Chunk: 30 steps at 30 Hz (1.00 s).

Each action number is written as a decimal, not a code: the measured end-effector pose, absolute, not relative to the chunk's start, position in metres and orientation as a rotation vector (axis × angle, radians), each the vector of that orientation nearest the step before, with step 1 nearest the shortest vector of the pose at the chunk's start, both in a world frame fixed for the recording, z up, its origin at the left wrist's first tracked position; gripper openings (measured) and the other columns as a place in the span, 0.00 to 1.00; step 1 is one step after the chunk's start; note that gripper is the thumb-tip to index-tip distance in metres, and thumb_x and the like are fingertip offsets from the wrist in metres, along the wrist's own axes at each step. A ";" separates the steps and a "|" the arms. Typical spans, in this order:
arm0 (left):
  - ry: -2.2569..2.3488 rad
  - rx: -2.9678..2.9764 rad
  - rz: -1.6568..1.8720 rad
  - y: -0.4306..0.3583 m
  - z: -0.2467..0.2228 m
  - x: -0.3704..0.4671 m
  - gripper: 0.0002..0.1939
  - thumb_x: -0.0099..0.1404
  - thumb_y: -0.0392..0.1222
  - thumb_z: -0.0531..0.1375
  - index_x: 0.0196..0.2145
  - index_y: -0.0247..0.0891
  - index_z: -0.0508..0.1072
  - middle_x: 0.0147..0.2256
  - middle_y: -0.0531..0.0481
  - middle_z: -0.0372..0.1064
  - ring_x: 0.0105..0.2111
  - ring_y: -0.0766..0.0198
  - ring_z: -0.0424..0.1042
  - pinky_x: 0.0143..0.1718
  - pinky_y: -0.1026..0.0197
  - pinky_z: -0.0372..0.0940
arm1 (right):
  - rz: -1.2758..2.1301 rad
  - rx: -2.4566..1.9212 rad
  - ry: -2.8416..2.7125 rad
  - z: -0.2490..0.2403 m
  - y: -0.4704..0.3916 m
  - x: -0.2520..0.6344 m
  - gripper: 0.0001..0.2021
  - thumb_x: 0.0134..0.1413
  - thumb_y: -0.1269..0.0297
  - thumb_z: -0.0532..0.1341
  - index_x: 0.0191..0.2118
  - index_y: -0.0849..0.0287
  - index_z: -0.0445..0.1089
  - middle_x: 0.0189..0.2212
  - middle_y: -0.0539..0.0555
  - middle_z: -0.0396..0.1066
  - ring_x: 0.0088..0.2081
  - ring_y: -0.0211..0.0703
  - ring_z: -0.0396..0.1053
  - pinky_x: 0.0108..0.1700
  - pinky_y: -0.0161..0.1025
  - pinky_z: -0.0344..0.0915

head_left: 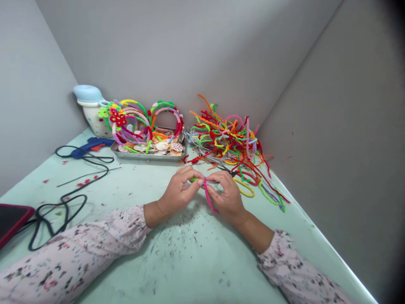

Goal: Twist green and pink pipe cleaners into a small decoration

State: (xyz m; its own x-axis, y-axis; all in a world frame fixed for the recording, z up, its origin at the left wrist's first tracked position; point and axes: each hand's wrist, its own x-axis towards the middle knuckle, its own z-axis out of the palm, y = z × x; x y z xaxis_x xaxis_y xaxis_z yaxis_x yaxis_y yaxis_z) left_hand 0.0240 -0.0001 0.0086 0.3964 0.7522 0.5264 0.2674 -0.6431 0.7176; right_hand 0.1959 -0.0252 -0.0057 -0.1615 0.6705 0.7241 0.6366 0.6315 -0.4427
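Just above the middle of the table, my two hands meet in front of the heap of pipe cleaners. My left hand [182, 188] is closed, its thumb and forefinger pinching a strip with a bit of bright green showing. From between the fingertips a pink pipe cleaner [208, 196] hangs down toward the right palm. My right hand [227, 197] is closed too, with its fingertips against the top of the pink piece. A thin greyish length shows under the right fingers; its kind is unclear. Most of what lies inside the hands is hidden.
A metal tray [148, 156] holds shells and several pipe-cleaner-wrapped headbands [136, 116]. Behind the hands lies a tangled pipe cleaner heap [230, 139], with scissors [243, 174] at its front. At left are a blue glue gun [82, 150], black cord [67, 211], lidded cup [93, 116] and red-edged device [14, 219].
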 end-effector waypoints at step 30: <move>0.817 2.125 1.204 0.001 0.008 0.023 0.07 0.65 0.40 0.55 0.34 0.36 0.72 0.31 0.51 0.66 0.36 0.63 0.66 0.41 0.60 0.59 | 0.204 -1.039 -1.784 -0.010 -0.026 0.196 0.03 0.56 0.64 0.62 0.37 0.54 0.68 0.33 0.51 0.69 0.38 0.42 0.68 0.40 0.42 0.66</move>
State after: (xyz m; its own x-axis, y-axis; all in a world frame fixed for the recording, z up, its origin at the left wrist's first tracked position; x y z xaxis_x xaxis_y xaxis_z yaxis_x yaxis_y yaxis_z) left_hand 0.0227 0.0010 0.0079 0.4117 0.7334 0.5409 0.2319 -0.6583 0.7162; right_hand 0.1963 -0.0259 -0.0101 -0.1111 0.7247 0.6800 0.5521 0.6140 -0.5641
